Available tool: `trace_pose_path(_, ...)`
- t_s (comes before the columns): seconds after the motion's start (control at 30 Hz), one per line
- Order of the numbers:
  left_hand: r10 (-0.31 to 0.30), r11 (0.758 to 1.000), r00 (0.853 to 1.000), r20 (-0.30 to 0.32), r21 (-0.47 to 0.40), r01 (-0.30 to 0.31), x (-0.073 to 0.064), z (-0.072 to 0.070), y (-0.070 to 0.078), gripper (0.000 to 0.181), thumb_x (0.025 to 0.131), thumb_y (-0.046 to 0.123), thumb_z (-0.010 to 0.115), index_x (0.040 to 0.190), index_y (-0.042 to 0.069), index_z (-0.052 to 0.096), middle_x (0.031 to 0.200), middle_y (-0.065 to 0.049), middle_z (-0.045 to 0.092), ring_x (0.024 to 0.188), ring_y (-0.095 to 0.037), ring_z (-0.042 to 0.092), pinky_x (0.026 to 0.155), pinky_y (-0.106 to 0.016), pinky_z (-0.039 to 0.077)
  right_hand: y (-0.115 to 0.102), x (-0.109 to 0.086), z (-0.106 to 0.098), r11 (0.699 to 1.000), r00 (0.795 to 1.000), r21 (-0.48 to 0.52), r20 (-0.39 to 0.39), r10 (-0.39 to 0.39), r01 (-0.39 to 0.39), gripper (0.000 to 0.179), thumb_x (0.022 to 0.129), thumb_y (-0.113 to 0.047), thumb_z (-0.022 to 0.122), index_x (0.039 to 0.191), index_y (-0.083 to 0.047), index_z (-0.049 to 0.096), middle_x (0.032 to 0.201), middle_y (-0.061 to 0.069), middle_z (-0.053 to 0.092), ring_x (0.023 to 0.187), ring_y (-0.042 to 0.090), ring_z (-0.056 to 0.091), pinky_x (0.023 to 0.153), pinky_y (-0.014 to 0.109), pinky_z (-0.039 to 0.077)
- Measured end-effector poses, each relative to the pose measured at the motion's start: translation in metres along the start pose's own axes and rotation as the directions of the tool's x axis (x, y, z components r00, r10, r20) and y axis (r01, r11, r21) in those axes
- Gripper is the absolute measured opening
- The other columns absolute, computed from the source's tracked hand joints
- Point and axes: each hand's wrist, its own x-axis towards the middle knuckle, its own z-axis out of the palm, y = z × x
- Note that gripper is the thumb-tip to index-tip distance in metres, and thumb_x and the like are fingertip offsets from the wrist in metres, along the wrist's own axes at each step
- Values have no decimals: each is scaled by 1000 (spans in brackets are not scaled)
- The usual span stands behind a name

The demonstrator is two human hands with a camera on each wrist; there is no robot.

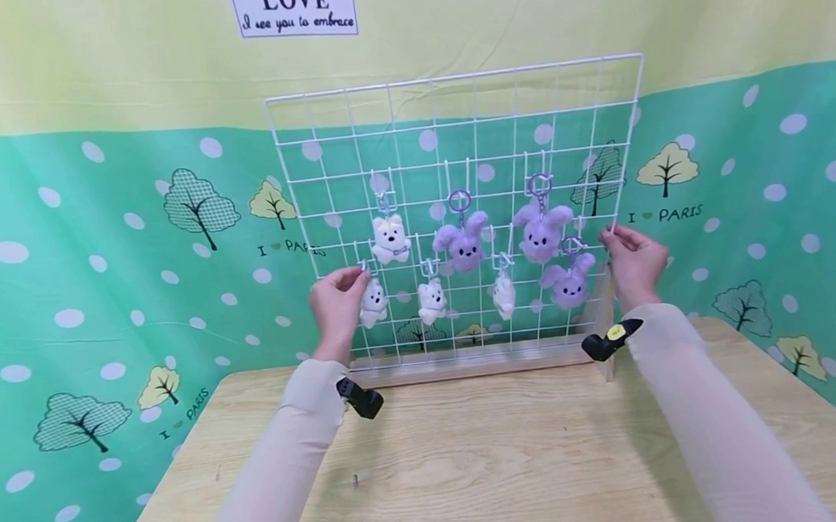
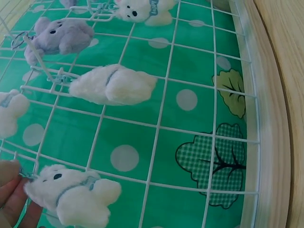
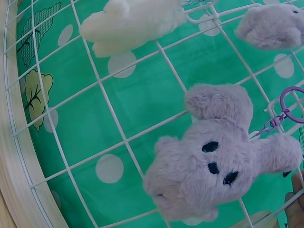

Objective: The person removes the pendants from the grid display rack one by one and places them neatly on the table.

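A white wire grid panel [image 1: 410, 144] stands upright with plush keychains hanging from hooks. My left hand [image 1: 336, 299] pinches the clasp of the lower-left white bear keychain [image 1: 373, 303]; in the left wrist view its fingers [image 2: 13, 202] meet the clasp above the white plush. My right hand [image 1: 636, 262] pinches the right edge wire of the panel, beside the lowest purple bunny keychain [image 1: 568, 284]. That bunny [image 3: 213, 156] fills much of the right wrist view, where little of the hand shows. Two more purple bunnies [image 1: 541, 232] and several white bears [image 1: 390, 239] hang between the hands.
The panel sits in a wooden base [image 1: 469, 366] at the back of a wooden table [image 1: 475, 459]. A green and yellow patterned cloth [image 1: 137, 297] hangs close behind and on both sides. A small dark speck [image 1: 356, 480] lies on the table.
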Motion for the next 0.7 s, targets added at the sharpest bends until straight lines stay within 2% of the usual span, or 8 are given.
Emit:
trace_pose_path(0.2, -33, 999, 999, -18, -30, 32, 1, 2, 0, 19, 87, 21, 69, 101, 9, 72, 98, -7, 70, 86, -16, 63, 73, -24, 52, 1, -1, 0, 999, 1000, -32, -10, 22, -22, 35, 83, -21, 72, 116, -12, 66, 118, 3, 66, 96, 5, 64, 89, 20, 49)
trace_pose_path(0.33, -72, 994, 997, 0, -85, 71, 3, 0, -1, 20, 87, 22, 69, 102, 10, 72, 101, -6, 70, 88, -15, 62, 72, -22, 51, 2, -1, 1, 999, 1000, -44, -6, 26, -26, 35, 83, -22, 72, 117, -14, 66, 120, 3, 65, 99, 6, 63, 87, 18, 49)
trace_pose_path(0.4, -85, 991, 996, 13, -102, 85, 2, -3, -1, 20, 87, 23, 69, 102, 11, 72, 102, -5, 70, 89, -14, 62, 73, -21, 51, 3, -1, 1, 1000, 1000, -18, -10, 24, -24, 35, 82, -21, 72, 116, -13, 66, 119, 4, 65, 99, 6, 64, 86, 17, 49)
trace_pose_path(0.7, -68, 986, 994, 82, -145, 80, -11, -18, 6, 25, 88, 27, 67, 106, 9, 69, 105, -4, 68, 92, -11, 61, 76, -18, 51, 7, -1, -1, 999, 1000, -32, -13, -7, 7, 34, 83, -21, 71, 116, -11, 66, 117, 4, 66, 96, 5, 64, 85, 17, 50)
